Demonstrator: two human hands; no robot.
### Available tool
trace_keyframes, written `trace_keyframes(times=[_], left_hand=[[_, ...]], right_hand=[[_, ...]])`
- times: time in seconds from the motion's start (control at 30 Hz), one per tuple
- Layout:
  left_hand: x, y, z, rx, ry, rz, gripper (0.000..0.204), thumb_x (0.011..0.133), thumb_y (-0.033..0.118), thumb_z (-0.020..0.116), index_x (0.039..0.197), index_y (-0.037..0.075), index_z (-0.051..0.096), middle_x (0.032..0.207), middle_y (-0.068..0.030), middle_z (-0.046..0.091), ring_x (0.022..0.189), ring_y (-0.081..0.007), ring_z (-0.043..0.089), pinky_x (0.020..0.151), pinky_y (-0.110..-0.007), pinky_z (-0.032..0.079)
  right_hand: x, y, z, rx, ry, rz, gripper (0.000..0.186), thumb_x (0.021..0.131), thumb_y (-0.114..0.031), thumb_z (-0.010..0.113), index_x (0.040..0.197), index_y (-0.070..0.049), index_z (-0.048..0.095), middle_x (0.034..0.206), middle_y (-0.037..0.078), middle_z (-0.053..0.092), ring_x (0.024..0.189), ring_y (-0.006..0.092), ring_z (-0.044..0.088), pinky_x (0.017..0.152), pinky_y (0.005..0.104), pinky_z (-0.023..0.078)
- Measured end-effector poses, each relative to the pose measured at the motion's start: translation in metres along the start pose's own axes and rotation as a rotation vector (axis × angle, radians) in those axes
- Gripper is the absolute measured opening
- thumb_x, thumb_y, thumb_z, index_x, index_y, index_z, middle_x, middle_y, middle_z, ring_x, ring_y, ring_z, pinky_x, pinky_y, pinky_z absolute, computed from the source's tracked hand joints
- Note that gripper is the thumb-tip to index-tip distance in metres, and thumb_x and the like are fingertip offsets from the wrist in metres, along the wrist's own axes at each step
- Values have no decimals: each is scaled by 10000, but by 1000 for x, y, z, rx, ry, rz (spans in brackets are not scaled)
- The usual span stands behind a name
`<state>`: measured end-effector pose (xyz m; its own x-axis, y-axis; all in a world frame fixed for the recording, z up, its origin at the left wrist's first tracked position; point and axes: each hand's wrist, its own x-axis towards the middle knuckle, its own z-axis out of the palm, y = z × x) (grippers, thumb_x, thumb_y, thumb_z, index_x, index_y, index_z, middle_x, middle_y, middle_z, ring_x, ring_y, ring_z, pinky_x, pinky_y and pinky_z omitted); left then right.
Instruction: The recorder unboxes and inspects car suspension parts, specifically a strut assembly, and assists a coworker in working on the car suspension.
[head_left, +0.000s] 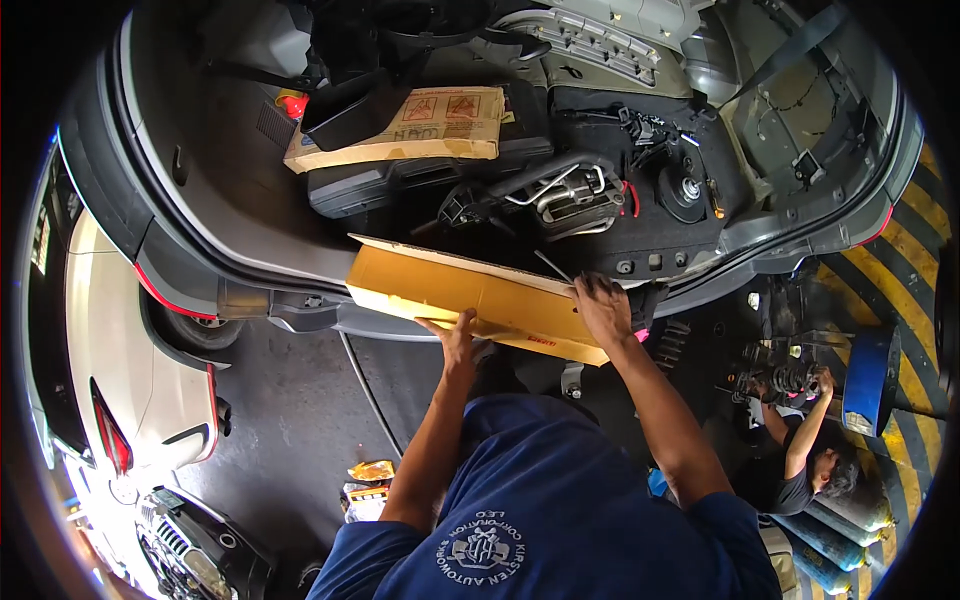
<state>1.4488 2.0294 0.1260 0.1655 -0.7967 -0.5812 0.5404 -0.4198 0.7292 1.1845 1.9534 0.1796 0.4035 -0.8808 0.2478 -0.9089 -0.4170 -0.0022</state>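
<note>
A long yellow cardboard box [450, 296] lies slanted across the rear edge of a car's boot, its far side flap raised. My left hand [457, 338] grips the near side, with the thumb on top. At the box's right end, my right hand [602, 312] has its fingers bent over the far edge. A thin grey rod [552, 266] shows beside those fingers; whether they also hold it cannot be seen. Just right of that hand is a dark piece [646, 300] with a pink patch below it. The inside of the box is hidden.
The boot holds a black case [370, 190], a flat carton [450, 120], a metal jack [580, 200] and a round black part [684, 190]. A coil spring [672, 345] lies on the floor. At right, a co-worker [800, 460] handles a strut. A white car [140, 340] stands left.
</note>
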Motion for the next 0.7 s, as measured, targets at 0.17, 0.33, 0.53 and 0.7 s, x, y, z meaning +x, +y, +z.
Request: trace_keyframes(times=[0.17, 0.33, 0.53, 0.7], left_hand=[[-3, -6, -18, -161, -37, -77, 1143, 869, 139, 611, 1368, 376, -390, 1399, -216, 357, 1294, -394, 376, 1007, -612, 390], [-6, -14, -15, -207, -73, -43, 1164, 868, 146, 622, 1357, 373, -409, 1437, -211, 310, 1312, -403, 348, 1018, -626, 367], [-13, -5, 2, 814, 559, 690, 940, 787, 138, 734, 1530, 240, 167, 1508, -237, 165, 1374, -453, 236, 1102, -623, 216], [-14, 14, 23, 1630, 66, 934, 799, 766, 228, 748, 1464, 153, 367, 1460, -248, 320, 1370, -431, 268, 1136, -593, 161]], right_hand=[[19, 2, -19, 220, -240, 214, 281, 916, -342, 576, 933, -63, 603, 836, 142, 668, 858, 309, 657, 699, 433, 534], [35, 32, -29, 313, -431, 169, 324, 912, -391, 578, 904, -71, 628, 845, 153, 668, 874, 337, 653, 772, 464, 522], [18, 13, -23, 341, -393, 88, 338, 882, -387, 621, 846, -52, 638, 810, 182, 660, 870, 341, 658, 766, 459, 523], [9, 5, -32, 310, -342, 66, 327, 884, -368, 624, 854, -42, 634, 811, 185, 664, 802, 354, 665, 747, 457, 526]])
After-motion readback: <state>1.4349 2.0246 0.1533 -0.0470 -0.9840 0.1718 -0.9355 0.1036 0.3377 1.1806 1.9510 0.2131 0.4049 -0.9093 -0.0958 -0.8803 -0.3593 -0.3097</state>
